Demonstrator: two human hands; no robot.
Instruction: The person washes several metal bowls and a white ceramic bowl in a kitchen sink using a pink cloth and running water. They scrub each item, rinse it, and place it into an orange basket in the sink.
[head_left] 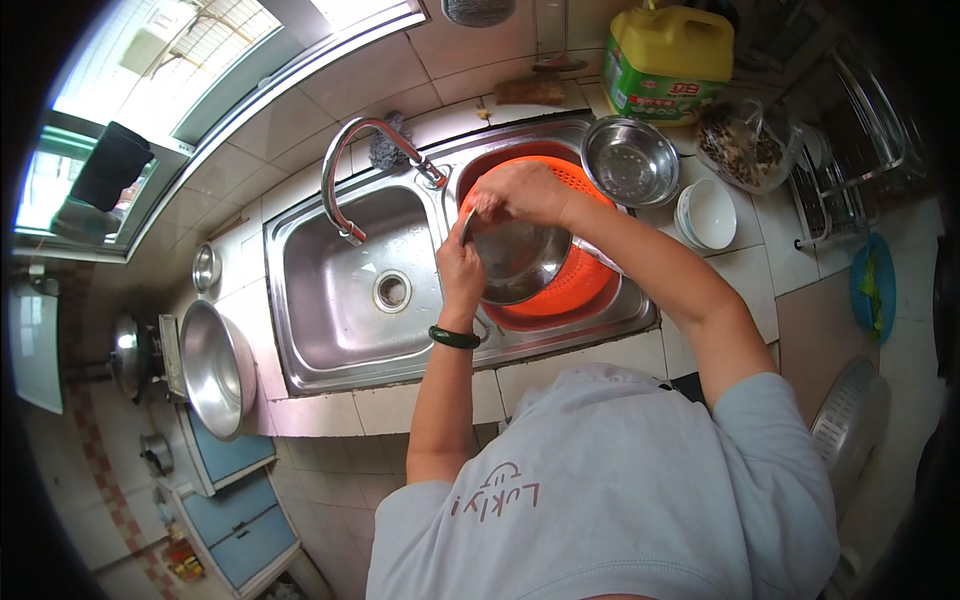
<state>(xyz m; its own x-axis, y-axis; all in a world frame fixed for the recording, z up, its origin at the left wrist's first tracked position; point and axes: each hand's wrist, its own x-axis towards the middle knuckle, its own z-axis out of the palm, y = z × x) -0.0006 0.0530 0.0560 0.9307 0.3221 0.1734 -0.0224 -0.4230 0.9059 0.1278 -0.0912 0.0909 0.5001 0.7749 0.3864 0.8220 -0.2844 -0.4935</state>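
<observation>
My left hand [461, 270] grips the left rim of a steel bowl [530, 262], which is tilted over an orange plastic colander [575, 285] in the right basin of the sink. At the bowl's far rim, my right hand [528, 194] is closed, its fingertips bent down next to my left fingers. Whatever lies between those fingertips is hidden or too small to name. The colander's holes show along its far right side. Left of my hands, the curved chrome faucet [330, 185] arches over the left basin [345, 290].
Right of the sink stand another steel bowl [630, 163], white bowls [711, 215], a bagged dry food [742, 145] and a yellow-green jug [668, 65]. A large steel basin [215, 370] leans at the counter's left end, near a small metal cup [206, 267]. Behind the faucet lies a grey scrubber [390, 143].
</observation>
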